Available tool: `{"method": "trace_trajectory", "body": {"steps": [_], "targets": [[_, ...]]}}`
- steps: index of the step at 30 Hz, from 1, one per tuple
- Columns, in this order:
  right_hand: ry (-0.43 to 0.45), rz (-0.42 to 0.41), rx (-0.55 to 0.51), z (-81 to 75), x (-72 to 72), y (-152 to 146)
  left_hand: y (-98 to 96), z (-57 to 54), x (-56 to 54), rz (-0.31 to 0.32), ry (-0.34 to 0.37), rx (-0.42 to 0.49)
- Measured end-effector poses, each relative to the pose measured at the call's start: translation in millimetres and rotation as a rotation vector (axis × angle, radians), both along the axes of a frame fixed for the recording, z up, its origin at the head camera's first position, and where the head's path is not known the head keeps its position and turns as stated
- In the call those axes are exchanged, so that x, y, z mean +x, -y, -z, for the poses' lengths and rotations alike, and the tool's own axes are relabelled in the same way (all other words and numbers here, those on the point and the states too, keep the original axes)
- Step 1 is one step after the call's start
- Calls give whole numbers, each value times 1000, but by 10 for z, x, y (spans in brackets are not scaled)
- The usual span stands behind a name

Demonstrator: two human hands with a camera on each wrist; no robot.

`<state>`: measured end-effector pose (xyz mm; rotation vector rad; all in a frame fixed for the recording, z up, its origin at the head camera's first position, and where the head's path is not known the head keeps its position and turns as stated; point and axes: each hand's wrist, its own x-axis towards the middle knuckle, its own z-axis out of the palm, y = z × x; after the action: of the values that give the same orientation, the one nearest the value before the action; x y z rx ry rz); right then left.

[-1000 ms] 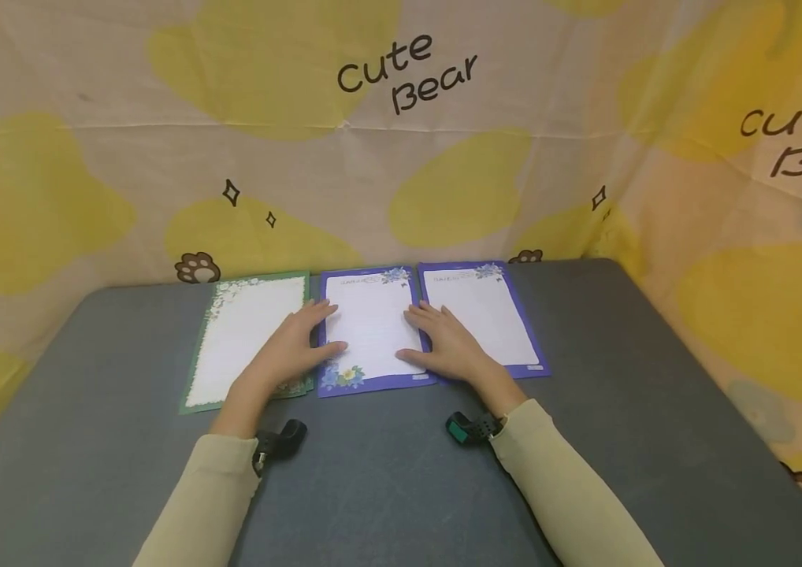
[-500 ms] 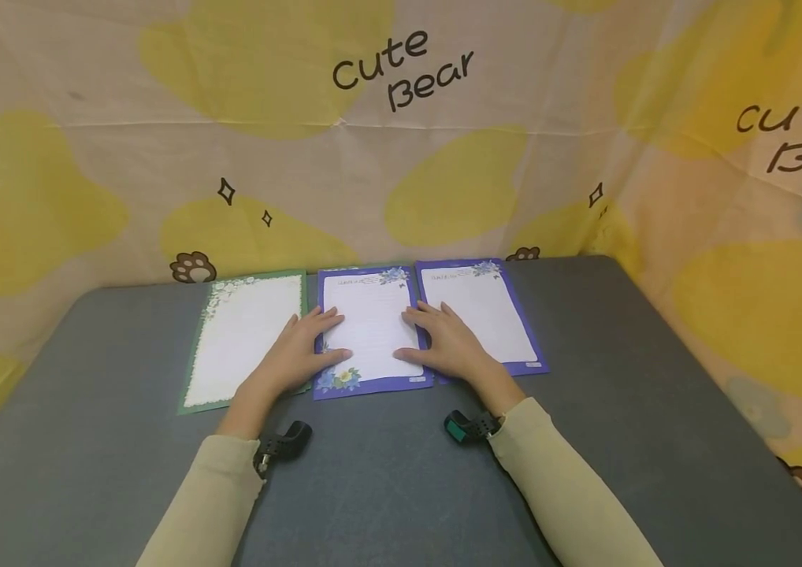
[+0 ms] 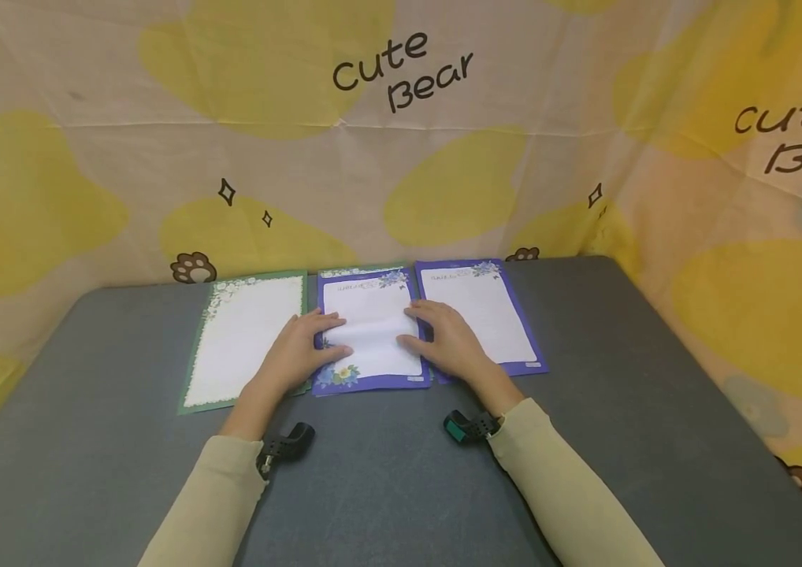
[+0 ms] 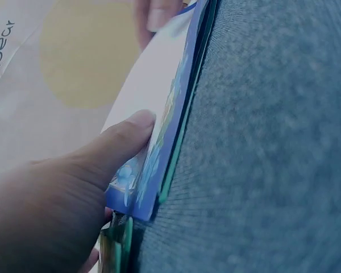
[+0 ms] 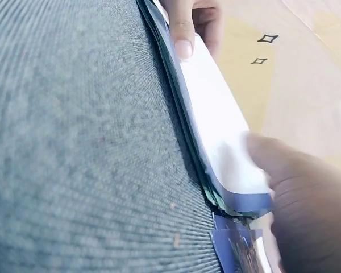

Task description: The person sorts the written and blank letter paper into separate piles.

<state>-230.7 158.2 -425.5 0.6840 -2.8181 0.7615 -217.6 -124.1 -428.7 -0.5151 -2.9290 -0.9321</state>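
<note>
In the head view, a purple-bordered sheet of letter paper (image 3: 373, 354) with blue flowers lies in the middle of the grey table. It bows up slightly between the hands. Green-edged sheets (image 4: 169, 181) lie beneath it. My left hand (image 3: 296, 346) grips its left side, with the thumb (image 4: 128, 136) on top in the left wrist view. At the right side, my right hand (image 3: 447, 335) holds the edge with curled fingers; its thumb (image 5: 275, 159) is blurred in the right wrist view. The undersides of both grips are hidden.
A green-bordered stack of paper (image 3: 245, 346) lies to the left, close beside the left hand. Another purple-bordered sheet (image 3: 489, 315) lies to the right, partly under the right hand. A patterned cloth (image 3: 287, 157) hangs behind the grey table (image 3: 387, 488).
The middle sheet has bowed up between the hands and slid slightly toward me, baring a green-edged strip behind its top. The right hand's fingers have bent and shifted slightly; the left moved little.
</note>
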Motion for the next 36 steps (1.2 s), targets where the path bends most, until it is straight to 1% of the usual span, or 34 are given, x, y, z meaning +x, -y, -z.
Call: {"method": "trace_trajectory", "body": {"steps": [3, 5, 9, 11, 13, 16, 18, 20, 24, 26, 28, 30, 32, 34, 36], "targets": [[14, 84, -80, -13, 5, 1, -23, -13, -9, -16, -12, 14], [28, 127, -146, -20, 5, 2, -32, -17, -22, -28, -21, 22], [81, 178, -304, -22, -8, 9, -39, -30, -39, -52, -20, 51], [123, 201, -390, -29, -13, 20, -42, -45, -33, -61, -19, 75], [172, 210, -480, -39, -13, 34, -47, -63, -21, -66, -17, 98], [237, 180, -621, -67, -10, 68, -61, -93, -3, -54, -21, 120], [272, 153, -676, -82, -6, 94, -72, -110, 8, -43, -23, 127], [309, 137, -712, -95, 0, 119, -85, -126, 16, -32, -26, 134], [370, 149, -764, -104, 2, 133, -115, -135, 15, -6, -27, 125], [399, 155, -807, -111, -5, 120, -130, -133, 8, -7, -5, 124], [419, 157, -845, -119, -15, 100, -140, -130, 1, -22, 26, 135], [432, 151, -879, -133, -24, 79, -152, -132, -2, -68, 64, 193], [432, 136, -899, -148, -26, 56, -162, -140, 6, -113, 83, 282], [445, 126, -895, -165, -14, 32, -172, -152, 29, -155, 93, 366], [466, 117, -868, -187, 10, 5, -192, -164, 59, -189, 93, 428]]}}
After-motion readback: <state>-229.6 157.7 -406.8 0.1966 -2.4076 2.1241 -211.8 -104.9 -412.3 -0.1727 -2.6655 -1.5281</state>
